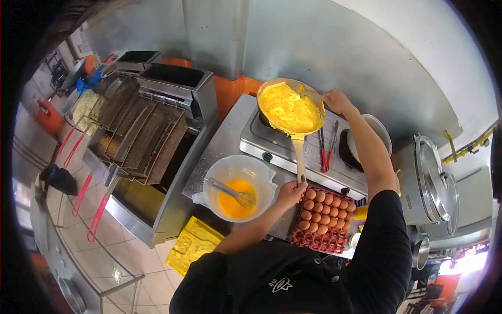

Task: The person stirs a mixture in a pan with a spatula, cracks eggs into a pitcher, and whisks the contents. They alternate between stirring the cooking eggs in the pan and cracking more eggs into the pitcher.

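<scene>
My left hand point(291, 194) is closed around the end of the frying pan's pale handle point(299, 159). The frying pan point(263, 114) sits over the left burner and holds soft yellow scrambled eggs point(287, 109). At the pan's far right rim, my right hand point(337, 102) grips a spatula point(312, 95), its tip in the eggs. A white pouring bowl point(213, 175) with beaten egg and a wire whisk point(241, 198) stands left of my left hand. Just right of that hand lies a red tray point(320, 243) with several brown eggs point(318, 218).
Red-handled tongs point(327, 154) lie on the gas stove point(282, 149) between the burners. Another pan point(377, 133) is on the right burner. A deep fryer point(141, 209) with baskets stands left, above a yellow container point(193, 243). A large lidded pot point(426, 180) is at right.
</scene>
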A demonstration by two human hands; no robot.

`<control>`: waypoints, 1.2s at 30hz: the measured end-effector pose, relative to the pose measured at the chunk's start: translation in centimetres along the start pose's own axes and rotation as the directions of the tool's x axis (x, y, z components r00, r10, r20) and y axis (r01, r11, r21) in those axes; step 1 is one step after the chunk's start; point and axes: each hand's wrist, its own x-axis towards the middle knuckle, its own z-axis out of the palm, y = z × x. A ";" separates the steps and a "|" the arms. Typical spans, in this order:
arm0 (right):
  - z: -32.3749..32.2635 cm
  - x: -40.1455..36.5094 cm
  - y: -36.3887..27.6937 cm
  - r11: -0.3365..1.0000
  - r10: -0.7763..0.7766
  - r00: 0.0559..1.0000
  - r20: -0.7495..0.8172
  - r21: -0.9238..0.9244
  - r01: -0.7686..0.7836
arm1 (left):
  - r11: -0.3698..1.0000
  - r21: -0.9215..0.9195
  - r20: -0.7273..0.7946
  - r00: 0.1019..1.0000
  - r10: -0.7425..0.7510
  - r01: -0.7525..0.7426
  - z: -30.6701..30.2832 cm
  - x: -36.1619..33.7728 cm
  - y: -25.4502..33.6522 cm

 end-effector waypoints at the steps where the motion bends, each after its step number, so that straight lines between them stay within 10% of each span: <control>1: 1.3 0.6 0.5 0.990 -0.128 0.987 -0.093 0.052 0.133 | 1.000 -0.008 0.021 1.000 -0.017 0.017 -0.1 0.4 -0.6; 17: -1.6 -2.6 -2.6 0.826 -0.552 0.827 -0.101 0.064 0.559 | 0.999 -0.040 0.096 0.995 -0.003 0.007 -0.5 1.1 -1.3; 23: -8.1 -9.7 -8.0 0.982 -0.188 0.981 -0.048 -0.030 0.186 | 0.994 -0.095 0.098 0.994 -0.052 0.062 -0.3 1.1 -1.9; 36: 1.6 -6.8 -12.7 0.979 -0.196 0.979 -0.049 0.042 0.198 | 0.989 -0.110 0.114 0.990 -0.081 0.094 -0.4 1.2 -1.2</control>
